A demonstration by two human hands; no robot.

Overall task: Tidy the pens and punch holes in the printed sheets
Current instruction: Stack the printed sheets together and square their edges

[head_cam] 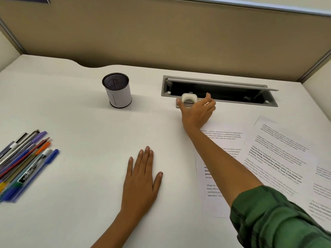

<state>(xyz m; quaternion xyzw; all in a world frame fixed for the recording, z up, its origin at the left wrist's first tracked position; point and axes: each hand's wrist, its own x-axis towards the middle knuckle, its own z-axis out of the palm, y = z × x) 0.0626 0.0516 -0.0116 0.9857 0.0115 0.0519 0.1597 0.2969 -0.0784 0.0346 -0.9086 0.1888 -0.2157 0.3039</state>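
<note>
Several pens (23, 163) lie in a loose bunch at the desk's left edge. A mesh pen cup (117, 90) wrapped in white paper stands upright behind the desk's middle. Printed sheets (279, 154) are spread on the right, overlapping. A small white and metal hole punch (188, 99) sits at the front edge of the cable tray. My right hand (196, 111) reaches over the sheets, its fingers curled around the punch. My left hand (141, 178) rests flat on the bare desk, fingers together, holding nothing.
A grey cable tray (220, 90) with its lid raised is sunk into the white desk (80, 122) behind the punch. A tan partition wall (161, 33) closes off the back. My green sleeve (279, 221) covers part of the sheets.
</note>
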